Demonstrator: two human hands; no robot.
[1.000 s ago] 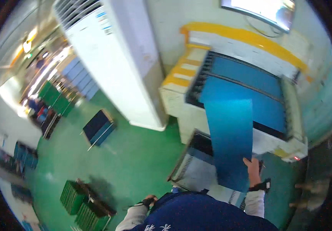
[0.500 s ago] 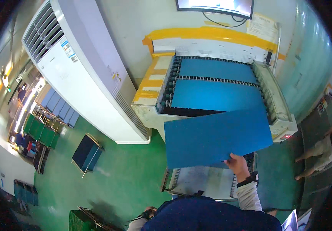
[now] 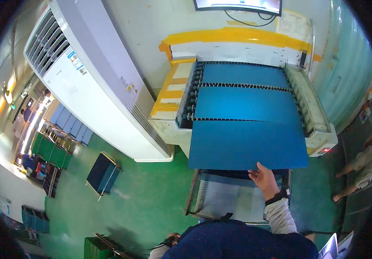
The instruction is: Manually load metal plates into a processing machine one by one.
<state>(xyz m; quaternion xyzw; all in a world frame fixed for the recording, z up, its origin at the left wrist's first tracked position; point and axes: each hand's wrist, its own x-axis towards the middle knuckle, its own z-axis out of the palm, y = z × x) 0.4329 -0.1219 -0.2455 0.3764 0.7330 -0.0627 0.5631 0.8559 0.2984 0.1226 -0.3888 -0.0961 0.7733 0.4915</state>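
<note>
My right hand point(image 3: 263, 178) pinches the near edge of a flat blue rectangular panel point(image 3: 248, 144), right of its middle. The panel lies almost level, its far edge over the front of a roller conveyor machine point(image 3: 319, 112). Two more blue panels, a nearer one point(image 3: 248, 103) and a farther one point(image 3: 244, 75), lie flat on the rollers beyond it. Low by my body, only a small part of my left hand point(image 3: 174, 237) shows; its fingers are hidden.
Below the held panel stands a slotted rack point(image 3: 231, 198). A tall white air conditioner point(image 3: 95, 95) is left of the machine. Carts, one with dark panels point(image 3: 104, 172), stand on the green floor. Another person's legs point(image 3: 354, 177) show at right. A screen point(image 3: 237, 5) hangs above.
The held panel has moved away from me and straightened, so its far edge now lines up with the panel on the rollers. My right hand has moved forward with it.
</note>
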